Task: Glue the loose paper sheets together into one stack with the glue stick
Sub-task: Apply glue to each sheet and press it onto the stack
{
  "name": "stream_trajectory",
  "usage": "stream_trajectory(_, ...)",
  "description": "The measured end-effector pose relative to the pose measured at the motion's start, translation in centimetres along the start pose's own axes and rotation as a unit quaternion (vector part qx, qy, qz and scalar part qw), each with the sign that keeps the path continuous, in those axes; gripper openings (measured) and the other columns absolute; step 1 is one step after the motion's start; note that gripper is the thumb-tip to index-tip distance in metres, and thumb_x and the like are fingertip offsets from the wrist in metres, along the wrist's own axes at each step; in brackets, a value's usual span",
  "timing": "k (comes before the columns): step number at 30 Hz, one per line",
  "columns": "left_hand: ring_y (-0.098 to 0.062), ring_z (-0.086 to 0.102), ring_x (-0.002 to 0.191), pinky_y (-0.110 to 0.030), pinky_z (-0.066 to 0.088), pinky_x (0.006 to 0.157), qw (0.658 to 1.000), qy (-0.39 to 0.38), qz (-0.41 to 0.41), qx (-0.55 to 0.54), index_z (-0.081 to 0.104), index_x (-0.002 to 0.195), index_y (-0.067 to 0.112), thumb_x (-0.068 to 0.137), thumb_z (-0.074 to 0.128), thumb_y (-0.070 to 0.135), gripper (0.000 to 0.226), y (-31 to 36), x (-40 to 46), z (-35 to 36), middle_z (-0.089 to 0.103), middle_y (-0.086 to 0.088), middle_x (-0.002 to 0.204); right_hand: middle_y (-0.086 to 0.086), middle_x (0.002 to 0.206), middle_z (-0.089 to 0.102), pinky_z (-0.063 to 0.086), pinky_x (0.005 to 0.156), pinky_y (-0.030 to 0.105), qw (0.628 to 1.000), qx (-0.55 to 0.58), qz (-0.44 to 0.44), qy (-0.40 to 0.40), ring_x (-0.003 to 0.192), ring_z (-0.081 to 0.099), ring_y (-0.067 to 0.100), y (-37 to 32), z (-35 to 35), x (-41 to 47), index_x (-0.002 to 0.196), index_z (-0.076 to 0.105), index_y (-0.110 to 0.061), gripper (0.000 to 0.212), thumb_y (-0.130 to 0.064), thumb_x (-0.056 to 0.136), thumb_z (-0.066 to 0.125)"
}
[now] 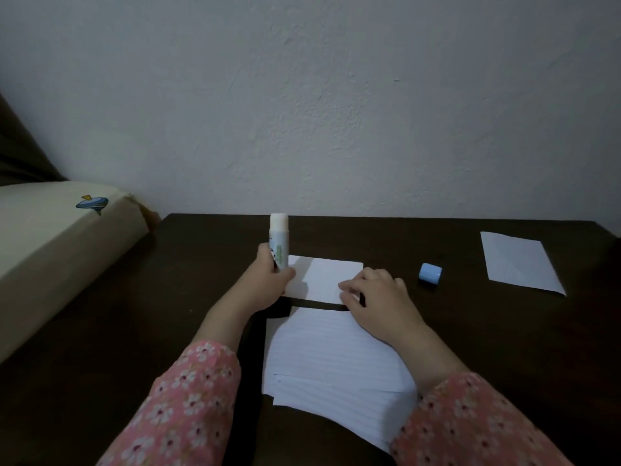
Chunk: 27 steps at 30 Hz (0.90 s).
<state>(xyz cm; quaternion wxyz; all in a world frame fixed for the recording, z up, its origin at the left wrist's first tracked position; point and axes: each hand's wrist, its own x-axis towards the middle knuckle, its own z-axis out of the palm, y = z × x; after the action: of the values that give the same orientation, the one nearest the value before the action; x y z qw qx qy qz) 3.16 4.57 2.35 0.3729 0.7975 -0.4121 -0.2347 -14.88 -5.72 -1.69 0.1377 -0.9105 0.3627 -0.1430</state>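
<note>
Glue stick (279, 238), white tube w/ printed label and cap off, stands upright in the left hand (272, 280), fingers curled round its lower half, white glue tip pointing up. Right hand (376, 295) lies flat, fingers fairly straight, pressing the near-right corner of a small plain white paper sheet (324, 279) on the dark brown wooden table (470, 348). Just near of it sits a loose pile of white lined paper sheets (332, 361), edges uneven, partly under the right forearm. Light-blue round cap (430, 272) rests right of the small sheet; another white sheet (519, 262) lies well apart at far right.

Step in hand looks like gluing the small sheet. To do it well: turn the tube tip-down, keep the right hand pinning the sheet so it doesn't slide, run glue along edges and corners, not just the middle. Light pressure, since thin paper wrinkles. Then square the next sheet edge-to-edge before pressing down, smoothing outward from the centre.
</note>
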Motion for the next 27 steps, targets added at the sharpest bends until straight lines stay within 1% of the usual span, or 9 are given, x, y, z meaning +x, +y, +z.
stream_trajectory(3,-0.009,0.057,0.090,-0.025,0.047,0.069,0.998,-0.021,0.052,0.029,0.036,0.138,0.030,0.093,0.058,0.029,0.051,0.8,-0.3,0.3,0.054,0.005,0.114,-0.015,0.134,0.043,0.027,0.102,0.039,1.000,-0.007,-0.003,0.018,0.130,0.031,0.011,1.2,-0.2,-0.3,0.133,0.052,-0.038,0.035,-0.038,0.098,0.044)
stream_trajectory(7,-0.010,0.059,0.082,-0.018,0.046,0.058,0.991,0.018,0.098,-0.084,0.049,0.125,0.032,0.092,0.058,0.034,0.034,1.6,0.0,1.3,0.057,0.003,0.113,-0.017,0.149,0.034,0.016,0.111,0.047,0.999,0.011,0.033,-0.038,0.143,0.015,0.012,2.0,-0.5,-0.4,0.133,0.050,-0.039,0.037,-0.045,0.097,0.044)
stream_trajectory(11,-0.011,0.057,0.075,-0.024,0.047,0.066,0.964,0.093,0.069,-0.239,0.058,0.116,0.023,0.089,0.059,0.041,0.033,2.2,0.2,2.8,0.063,-0.004,0.098,-0.016,0.154,0.025,0.011,0.113,0.047,0.997,0.014,0.038,-0.061,0.146,0.008,0.013,2.5,-0.7,-0.5,0.135,0.047,-0.042,0.040,-0.050,0.096,0.043)
stream_trajectory(14,-0.015,0.059,0.077,-0.030,0.049,0.069,0.949,0.072,0.039,-0.303,0.044,0.128,0.023,0.095,0.044,0.050,0.042,2.5,0.6,3.4,0.063,-0.007,0.103,-0.017,0.157,0.020,0.008,0.114,0.047,0.997,0.012,0.034,-0.075,0.147,0.005,0.012,2.9,-0.7,-0.6,0.139,0.041,-0.043,0.043,-0.050,0.097,0.041)
stream_trajectory(16,-0.019,0.061,0.082,-0.035,0.053,0.075,0.961,0.024,0.040,-0.272,0.031,0.133,0.024,0.097,0.041,0.046,0.044,2.7,0.8,3.7,0.064,-0.009,0.110,-0.017,0.157,0.018,0.007,0.114,0.047,0.996,0.012,0.033,-0.076,0.147,0.004,0.013,2.8,-0.7,-0.6,0.139,0.040,-0.043,0.043,-0.049,0.097,0.040)
stream_trajectory(18,-0.016,0.062,0.092,-0.037,0.054,0.083,0.981,-0.010,0.083,-0.174,0.024,0.133,0.030,0.094,0.054,0.033,0.050,2.8,0.6,4.1,0.063,-0.004,0.112,-0.017,0.158,0.017,0.006,0.115,0.047,0.996,0.015,0.033,-0.077,0.147,0.003,0.014,2.7,-0.6,-0.6,0.139,0.039,-0.043,0.041,-0.045,0.098,0.040)
stream_trajectory(20,-0.010,0.060,0.099,-0.031,0.052,0.085,0.986,-0.024,0.140,-0.082,0.025,0.127,0.038,0.089,0.063,0.022,0.056,3.0,0.3,4.7,0.060,0.003,0.114,-0.016,0.158,0.016,0.005,0.115,0.048,0.996,0.018,0.033,-0.078,0.147,0.003,0.014,2.7,-0.5,-0.6,0.138,0.039,-0.042,0.040,-0.043,0.098,0.039)
stream_trajectory(23,-0.009,0.063,0.094,-0.028,0.055,0.079,0.982,-0.030,0.187,-0.012,0.031,0.124,0.039,0.088,0.066,0.020,0.054,3.4,-0.3,5.3,0.061,0.006,0.107,-0.016,0.158,0.016,0.004,0.116,0.050,0.996,0.019,0.033,-0.082,0.147,0.003,0.015,2.7,-0.5,-0.6,0.136,0.041,-0.041,0.039,-0.045,0.097,0.041)
stream_trajectory(27,-0.008,0.064,0.087,-0.027,0.056,0.075,0.979,-0.028,0.200,0.009,0.032,0.128,0.035,0.087,0.067,0.023,0.055,3.5,-0.5,5.3,0.063,0.003,0.107,-0.015,0.158,0.015,0.004,0.117,0.051,0.996,0.010,0.029,-0.088,0.147,0.002,0.016,2.8,-0.5,-0.6,0.136,0.041,-0.039,0.041,-0.047,0.096,0.042)
